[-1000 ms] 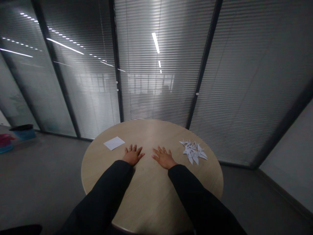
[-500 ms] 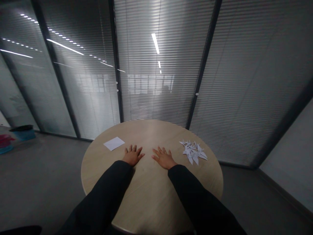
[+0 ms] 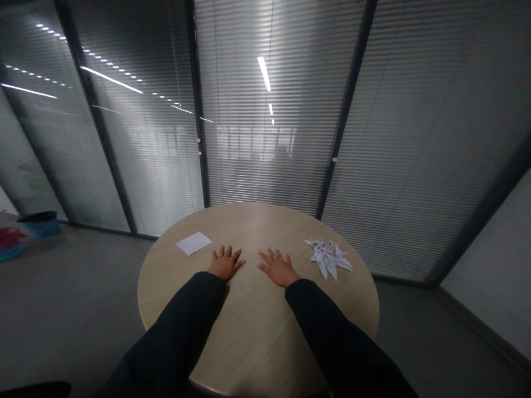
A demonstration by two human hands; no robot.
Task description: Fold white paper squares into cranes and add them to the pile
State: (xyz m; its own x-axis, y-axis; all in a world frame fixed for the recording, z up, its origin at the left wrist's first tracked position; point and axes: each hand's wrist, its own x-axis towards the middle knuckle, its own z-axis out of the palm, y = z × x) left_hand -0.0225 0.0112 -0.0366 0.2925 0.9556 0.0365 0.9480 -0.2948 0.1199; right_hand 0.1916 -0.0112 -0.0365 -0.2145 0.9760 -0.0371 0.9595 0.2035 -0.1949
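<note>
My left hand (image 3: 225, 264) lies palm down on the round wooden table (image 3: 253, 326), its fingers spread and holding nothing. Beyond it to the left rests a flat white sheet of paper (image 3: 193, 243), apart from the fingertips. Palm down too, my right hand (image 3: 279, 267) is open on the tabletop with a gap between it and the left. To its right is a loose pile of folded white paper cranes (image 3: 329, 257) with pointed tips, several of them overlapping. Neither hand touches any paper.
Glass partition panels with blinds (image 3: 265, 166) stand just behind the table's far edge. On the floor at far left are a blue bin with a black liner (image 3: 42, 225) and a red and blue container (image 3: 10, 243). A white wall (image 3: 493, 298) rises at right.
</note>
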